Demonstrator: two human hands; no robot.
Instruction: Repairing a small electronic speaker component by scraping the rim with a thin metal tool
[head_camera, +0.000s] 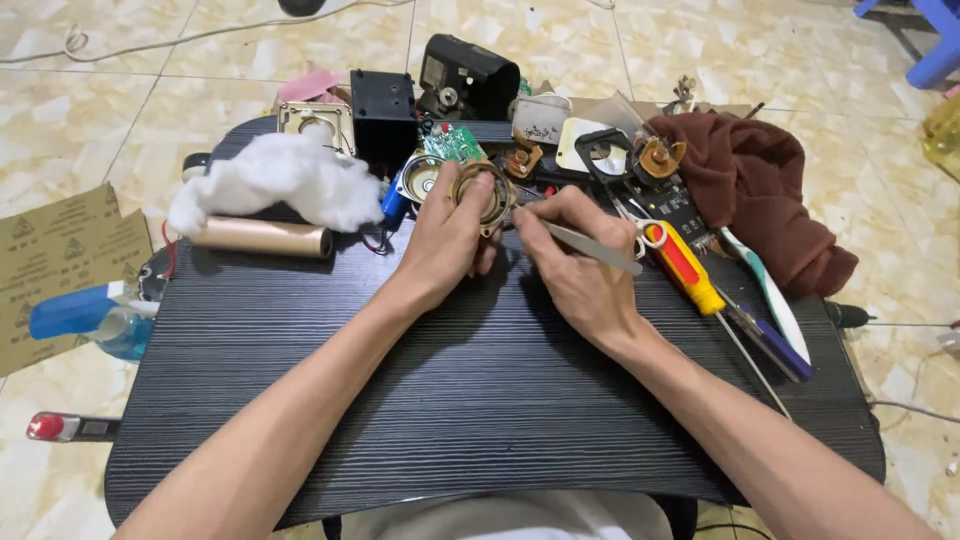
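Note:
My left hand grips a round brass-coloured ring part, holding it tilted above the far middle of the dark wood-grain table. My right hand is closed on a thin metal tool, tweezers or a pick, whose tip points left at the ring. Both forearms reach in from the bottom edge and meet near the table's far half.
A wad of white cotton and a brass tube lie at the left. Black boxes, a green circuit board and metal parts crowd the far edge. A yellow-red screwdriver, a brown cloth and a blue spray bottle sit at the sides.

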